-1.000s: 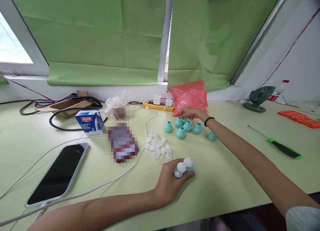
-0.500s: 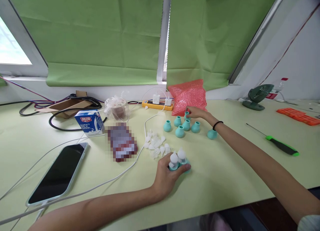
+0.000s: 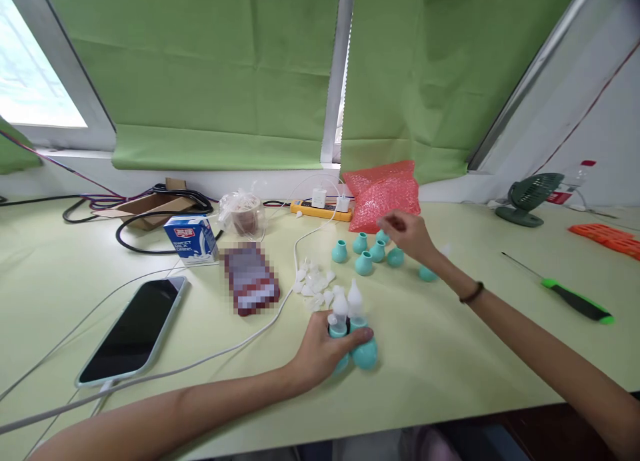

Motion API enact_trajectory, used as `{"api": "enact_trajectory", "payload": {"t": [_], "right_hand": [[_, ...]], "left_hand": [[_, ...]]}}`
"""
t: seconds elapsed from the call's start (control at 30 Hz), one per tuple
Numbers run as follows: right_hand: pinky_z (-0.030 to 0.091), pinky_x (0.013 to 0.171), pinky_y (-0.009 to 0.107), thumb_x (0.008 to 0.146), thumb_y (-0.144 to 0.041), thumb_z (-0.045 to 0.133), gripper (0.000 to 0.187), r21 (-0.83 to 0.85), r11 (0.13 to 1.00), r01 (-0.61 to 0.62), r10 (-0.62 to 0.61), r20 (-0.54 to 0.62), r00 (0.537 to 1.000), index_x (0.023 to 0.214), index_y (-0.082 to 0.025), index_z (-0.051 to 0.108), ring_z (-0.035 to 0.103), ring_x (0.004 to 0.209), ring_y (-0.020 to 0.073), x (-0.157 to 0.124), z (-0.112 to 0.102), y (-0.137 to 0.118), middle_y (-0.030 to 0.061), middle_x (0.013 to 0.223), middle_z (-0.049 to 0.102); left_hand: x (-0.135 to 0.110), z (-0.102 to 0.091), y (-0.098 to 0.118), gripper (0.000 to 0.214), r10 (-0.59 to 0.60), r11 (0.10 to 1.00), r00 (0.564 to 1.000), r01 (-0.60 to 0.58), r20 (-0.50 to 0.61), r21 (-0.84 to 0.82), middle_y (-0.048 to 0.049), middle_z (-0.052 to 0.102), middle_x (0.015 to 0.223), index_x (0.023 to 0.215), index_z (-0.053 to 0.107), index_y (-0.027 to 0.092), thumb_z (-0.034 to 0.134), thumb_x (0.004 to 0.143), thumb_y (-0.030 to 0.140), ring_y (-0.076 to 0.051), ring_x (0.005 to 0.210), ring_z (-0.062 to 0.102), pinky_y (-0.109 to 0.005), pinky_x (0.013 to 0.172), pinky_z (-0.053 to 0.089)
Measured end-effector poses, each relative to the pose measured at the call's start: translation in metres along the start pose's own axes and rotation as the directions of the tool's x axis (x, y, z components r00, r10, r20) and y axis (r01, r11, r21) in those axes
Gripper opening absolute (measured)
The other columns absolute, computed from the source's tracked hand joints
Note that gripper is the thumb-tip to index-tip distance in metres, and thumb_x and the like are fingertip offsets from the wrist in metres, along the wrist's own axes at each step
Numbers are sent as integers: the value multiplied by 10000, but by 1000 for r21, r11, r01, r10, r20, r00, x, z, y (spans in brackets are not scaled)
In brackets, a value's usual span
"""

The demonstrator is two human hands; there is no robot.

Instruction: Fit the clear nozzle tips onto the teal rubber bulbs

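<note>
Right hand (image 3: 409, 234) nearer than before, grip unclear, left hand (image 3: 317, 344) around two teal bulbs (image 3: 366, 354), room toward table edge (image 3: 425, 418)

Room lies between left grip (image 3: 320, 349) and right forearm (image 3: 530, 341), teal bulbs (image 3: 364, 264) blocking beyond.

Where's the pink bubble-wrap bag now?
In the head view, the pink bubble-wrap bag is right of centre, just right of the yellow power strip and behind the clustered teal bulbs.
</note>
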State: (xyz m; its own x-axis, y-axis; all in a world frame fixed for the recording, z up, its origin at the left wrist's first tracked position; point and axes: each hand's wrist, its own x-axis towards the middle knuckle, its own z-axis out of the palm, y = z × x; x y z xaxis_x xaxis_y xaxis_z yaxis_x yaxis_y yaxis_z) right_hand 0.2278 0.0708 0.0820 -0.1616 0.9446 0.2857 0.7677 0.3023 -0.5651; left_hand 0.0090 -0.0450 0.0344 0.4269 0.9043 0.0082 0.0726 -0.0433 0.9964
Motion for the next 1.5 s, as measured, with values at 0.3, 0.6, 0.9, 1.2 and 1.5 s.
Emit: {"api": "enact_trajectory", "payload": {"t": [0.3,0.6,0.9,1.2,1.5], "right_hand": [[251,454,216,811,-500,310,465,516,853,75,-252,282,926,505,-154,365,276,473,70,-91,74,-67,-41,490,284],[148,354,212,731,-515,400,433,745,399,-535,141,527,838,490,-204,221,136,340,55,-89,106,-67,-91,380,157],[202,487,251,791,-460,356,420,-8,992,123,-123,-101,987,482,-186,284,279,430,95,-47,77,-23,-30,442,312],[219,465,229,792,-492,358,421,287,952,104,-102,-23,995,515,-178,307,253,452,78,-57,83,-38,-43,480,281],[255,446,225,762,-607,277,520,673,726,-141,-241,442,864,517,-165,401,326,466,82,-87,89,-75,-15,493,399]], "left_hand": [[-14,-27,4,341,-140,986,944,105,298,130,63,306,484,496,379,142,620,588,365,-50,467,265,-186,412,221],[-19,-38,-1,310,-122,991,914,89,387,104,49,353,502,526,469,133,624,589,394,-63,478,300,-191,427,247],[1,-48,-8,292,-266,848,844,434,466,-303,-27,592,679,725,572,113,701,528,286,-152,651,562,-288,679,422],[8,-51,-9,283,-273,776,763,534,586,-334,-37,614,689,758,572,121,685,559,288,-149,614,575,-296,640,441],[4,-54,1,212,-289,950,762,301,579,79,-4,595,682,736,631,142,640,605,308,-136,647,529,-213,595,406]]}}
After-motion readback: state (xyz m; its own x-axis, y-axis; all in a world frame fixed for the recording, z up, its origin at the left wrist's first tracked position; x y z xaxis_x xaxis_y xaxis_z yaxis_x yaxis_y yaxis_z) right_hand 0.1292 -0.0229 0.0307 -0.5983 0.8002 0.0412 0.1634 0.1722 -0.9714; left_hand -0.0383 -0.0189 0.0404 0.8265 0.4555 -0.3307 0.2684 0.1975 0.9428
